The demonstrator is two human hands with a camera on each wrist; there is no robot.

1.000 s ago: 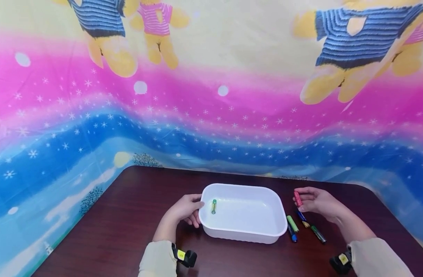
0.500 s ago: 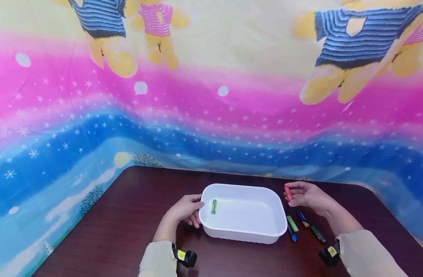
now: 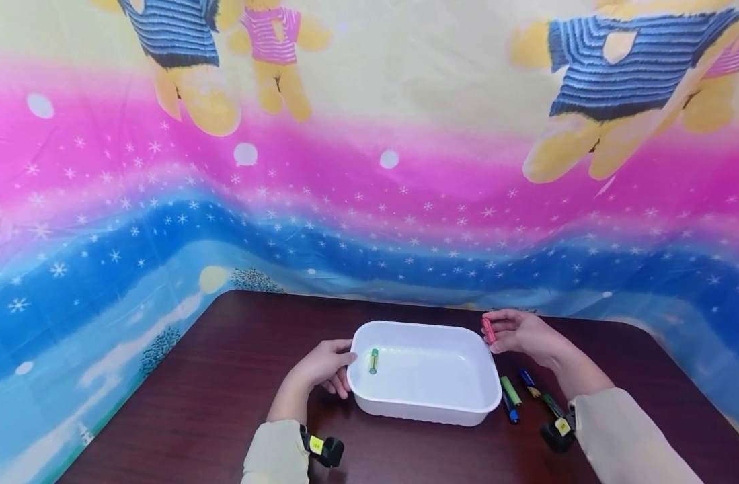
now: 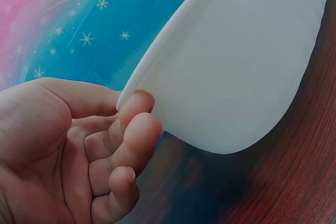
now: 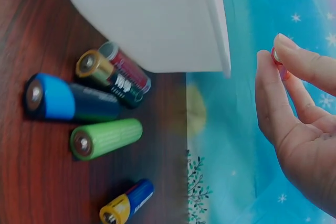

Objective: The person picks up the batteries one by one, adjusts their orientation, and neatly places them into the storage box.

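Observation:
My left hand [image 3: 325, 366] pinches the left rim of a white plastic basin [image 3: 417, 407], thumb over the edge and curled fingers against the outer wall [image 4: 226, 66]. Inside the basin, near its left end, lies a green and gold battery [image 3: 374, 361]. Between the thumb and fingers of my right hand [image 3: 522, 334] is a red battery [image 3: 488, 330], raised just beside the basin's far right corner. From the right wrist view, only an end of that red battery [image 5: 275, 56] shows past the fingertips.
Right of the basin, on the dark wood table [image 3: 224, 403], lie a light green battery [image 3: 511, 390], a blue-black one [image 3: 510, 408] and a blue-yellow one [image 3: 530, 383]. A gold-black battery [image 5: 107, 74] and a dark red one [image 5: 128, 69] lie near the basin. Printed cloth [image 3: 369, 222] hangs behind.
My right hand has carried the red battery left and slightly up, from above the loose batteries to the basin's right edge. The left hand and basin stay in place.

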